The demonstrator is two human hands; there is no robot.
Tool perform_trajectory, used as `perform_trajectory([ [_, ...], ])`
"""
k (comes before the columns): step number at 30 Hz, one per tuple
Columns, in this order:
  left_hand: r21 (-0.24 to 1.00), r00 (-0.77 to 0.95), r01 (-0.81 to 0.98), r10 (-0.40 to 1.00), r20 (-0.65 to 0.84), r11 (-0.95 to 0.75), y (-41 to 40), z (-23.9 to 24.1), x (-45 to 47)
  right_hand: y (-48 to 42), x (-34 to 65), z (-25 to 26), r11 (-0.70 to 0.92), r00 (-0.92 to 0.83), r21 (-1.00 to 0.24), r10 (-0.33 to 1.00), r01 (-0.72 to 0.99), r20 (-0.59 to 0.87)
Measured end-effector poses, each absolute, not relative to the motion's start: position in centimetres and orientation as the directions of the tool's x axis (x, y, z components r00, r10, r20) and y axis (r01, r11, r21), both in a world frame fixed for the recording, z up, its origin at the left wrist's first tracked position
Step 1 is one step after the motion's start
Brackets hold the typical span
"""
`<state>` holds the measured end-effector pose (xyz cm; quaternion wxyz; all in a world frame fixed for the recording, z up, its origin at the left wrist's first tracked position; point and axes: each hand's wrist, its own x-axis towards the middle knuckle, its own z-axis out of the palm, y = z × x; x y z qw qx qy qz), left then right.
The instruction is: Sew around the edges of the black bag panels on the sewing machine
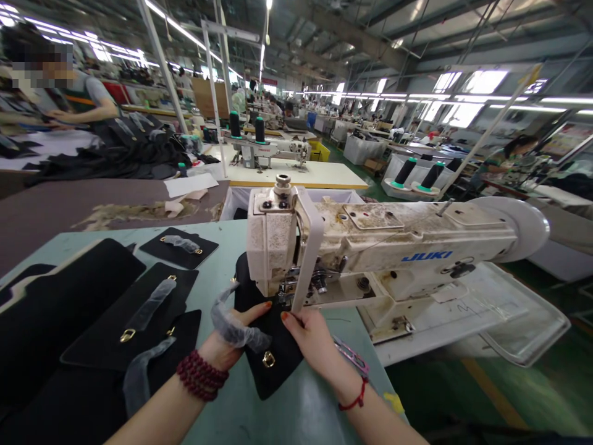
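Observation:
A black leather piece (273, 352) with a gold ring and a plastic-wrapped strap lies under the head of a cream JUKI sewing machine (370, 247). My left hand (229, 337), with a dark red bead bracelet on the wrist, rests on the piece's left side, its thumb pressed on the leather. On the right edge of the piece, just under the needle area, lies my right hand (312, 337), fingers flat and pressing, a red cord on its wrist.
Several black panels with wrapped straps (134, 315) lie on the pale green table (222, 247) to my left. A pink tool (352, 357) sits by my right wrist. A person sits at the far left table (69, 80). More sewing stations and thread cones stand behind.

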<state>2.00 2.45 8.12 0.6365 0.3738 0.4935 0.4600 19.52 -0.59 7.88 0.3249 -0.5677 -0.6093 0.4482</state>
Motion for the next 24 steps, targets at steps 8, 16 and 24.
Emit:
perform_trajectory([
  [8, 0.871, 0.27, -0.266, 0.899, -0.344, 0.413, 5.5, 10.4, 2.0, -1.4, 17.4, 6.2, -0.092, -0.028, -0.946, 0.994, 0.31, -0.106],
  [16, 0.924, 0.357, -0.183, 0.898, -0.256, 0.336, 6.5, 12.1, 1.5, -2.7, 16.6, 6.4, -0.214, -0.086, -0.975, 0.972, 0.066, -0.219],
  [24, 0.914, 0.3, -0.141, 0.896, -0.327, 0.381, 6.1, 10.0, -0.3, -2.6, 16.4, 6.4, -0.254, -0.064, -0.966, 0.966, -0.036, -0.252],
])
